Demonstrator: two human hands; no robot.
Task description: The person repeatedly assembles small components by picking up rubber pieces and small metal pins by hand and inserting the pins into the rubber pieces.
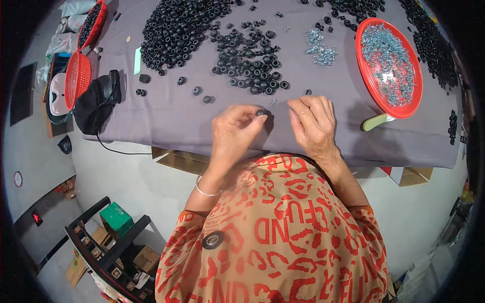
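Observation:
Between the thumb and fingers of my left hand (236, 127) is a small round black cap (261, 112), held just above the grey cloth. My right hand (313, 122) hovers to the right of it, apart from the cap, with thumb and fingertips drawn together; whether something tiny is between them I cannot make out. Beyond both hands lies a loose group of similar black caps (255, 70), with a larger heap (174, 35) behind it to the left. A few tiny clear pieces (273, 102) rest on the cloth between my hands.
At the right stands a red basin (361, 55) holding many small shiny pieces, beside a green-handled tool (375, 121). A small pile of shiny pieces (321, 49) lies left of it. On the left are a black cloth bag (96, 108) and red baskets (77, 81). More black parts (432, 50) lie far right.

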